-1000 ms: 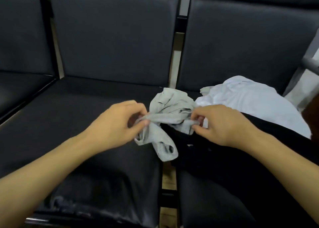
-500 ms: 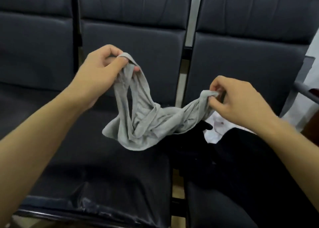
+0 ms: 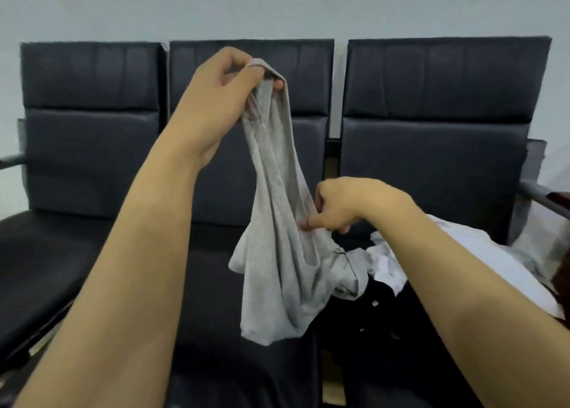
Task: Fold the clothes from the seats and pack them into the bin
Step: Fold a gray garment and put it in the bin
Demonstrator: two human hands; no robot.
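A grey garment [image 3: 277, 272] hangs in the air in front of the middle seat [image 3: 216, 284]. My left hand [image 3: 222, 99] pinches its top edge, raised to the height of the backrest. Lower and to the right, my right hand [image 3: 345, 205] grips the fabric about halfway down. The bottom of the garment dangles loose above the seat cushion. On the right seat lie a black garment [image 3: 376, 324] and a white garment [image 3: 481, 253], partly behind my right forearm. No bin is in view.
Three dark padded seats stand in a row against a pale wall [image 3: 277, 6]. The left seat [image 3: 46, 253] holds nothing. A metal armrest [image 3: 543, 196] sticks out at the far right edge.
My left hand has lifted the grey garment much higher, so it now hangs lengthwise. My right hand has shifted its hold to the middle of the fabric. The view has tilted up.
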